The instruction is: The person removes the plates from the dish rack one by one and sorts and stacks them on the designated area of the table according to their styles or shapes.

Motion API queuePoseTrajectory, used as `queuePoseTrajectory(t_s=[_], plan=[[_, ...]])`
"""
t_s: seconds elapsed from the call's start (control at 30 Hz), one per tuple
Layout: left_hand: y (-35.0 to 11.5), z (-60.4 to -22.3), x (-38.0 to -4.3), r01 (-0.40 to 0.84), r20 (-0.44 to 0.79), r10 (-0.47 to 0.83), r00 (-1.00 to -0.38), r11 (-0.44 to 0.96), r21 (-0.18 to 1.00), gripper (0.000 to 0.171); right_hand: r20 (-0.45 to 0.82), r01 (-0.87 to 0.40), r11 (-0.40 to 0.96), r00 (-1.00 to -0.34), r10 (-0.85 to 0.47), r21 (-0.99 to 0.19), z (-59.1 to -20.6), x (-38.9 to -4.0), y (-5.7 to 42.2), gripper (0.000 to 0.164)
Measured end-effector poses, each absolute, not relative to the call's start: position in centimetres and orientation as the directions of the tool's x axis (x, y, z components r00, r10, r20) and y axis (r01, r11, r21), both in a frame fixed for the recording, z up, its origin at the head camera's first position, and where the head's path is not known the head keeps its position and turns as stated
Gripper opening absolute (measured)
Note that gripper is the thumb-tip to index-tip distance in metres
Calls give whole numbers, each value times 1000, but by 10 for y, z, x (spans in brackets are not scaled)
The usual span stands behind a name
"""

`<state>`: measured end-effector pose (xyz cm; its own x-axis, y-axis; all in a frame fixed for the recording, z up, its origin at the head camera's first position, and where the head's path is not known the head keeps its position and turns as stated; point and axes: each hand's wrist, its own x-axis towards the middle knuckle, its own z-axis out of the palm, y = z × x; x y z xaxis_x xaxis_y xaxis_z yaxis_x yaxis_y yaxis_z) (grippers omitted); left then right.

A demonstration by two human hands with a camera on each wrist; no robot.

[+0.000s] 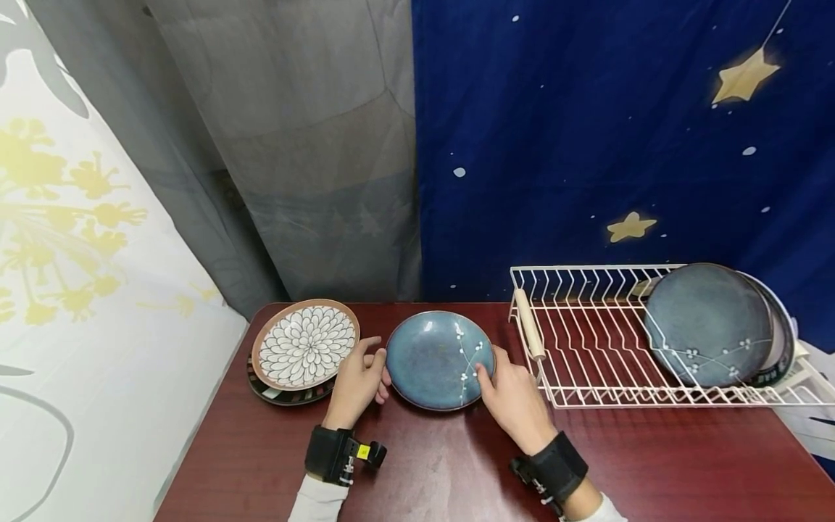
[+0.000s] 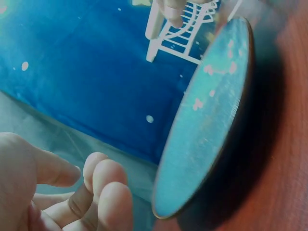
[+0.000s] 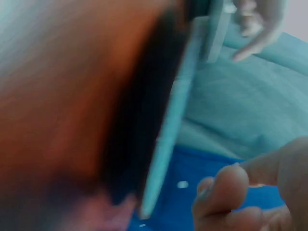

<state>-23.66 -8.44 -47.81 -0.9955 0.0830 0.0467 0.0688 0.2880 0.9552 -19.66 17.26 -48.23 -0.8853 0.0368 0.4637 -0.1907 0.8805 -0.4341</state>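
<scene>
A blue round plate [image 1: 433, 362] with a white blossom branch and brown rim lies on the table in front of me. Beside its left rim is my left hand [image 1: 359, 380], fingers loosely bent; in the left wrist view, a gap separates these fingertips [image 2: 113, 185] from the plate [image 2: 207, 120]. My right hand [image 1: 515, 395] is at the opposite rim, its thumb overlapping the plate in the head view. From the right wrist, the blurred plate [image 3: 168, 120] shows edge-on, with background between it and the loosely bent fingers [image 3: 228, 185].
To the left, a white petal-patterned plate [image 1: 306, 344] rests on a dark patterned plate [image 1: 287, 396]. A white wire dish rack [image 1: 587, 333] with a wooden handle stands at right, holding a blue plate [image 1: 707, 319] and others behind it. Curtains hang behind the reddish-brown table [image 1: 417, 464].
</scene>
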Motion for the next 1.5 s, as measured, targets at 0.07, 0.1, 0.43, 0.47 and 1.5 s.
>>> queuePoseTrajectory(t_s=[0.07, 0.1, 0.43, 0.47, 1.5], plan=[[-82, -473, -235, 90, 68, 92, -993, 271, 958, 25, 472, -248, 868, -881, -17, -431, -467, -192, 175, 35], [-81, -471, -235, 102, 78, 99, -992, 262, 960, 24, 476, -282, 855, -878, -48, -434, -459, -189, 176, 31], [-75, -472, -232, 132, 91, 163, -982, 259, 957, 23, 600, -525, 704, -780, -175, -477, -408, -160, 228, 19], [-75, -472, -232, 122, 81, 164, -983, 257, 959, 24, 603, -518, 715, -780, -169, -470, -406, -159, 237, 22], [-70, -463, -225, 177, 124, 193, -973, 292, 940, 25, 545, 267, 833, -653, 526, -485, -396, -180, 478, 48]])
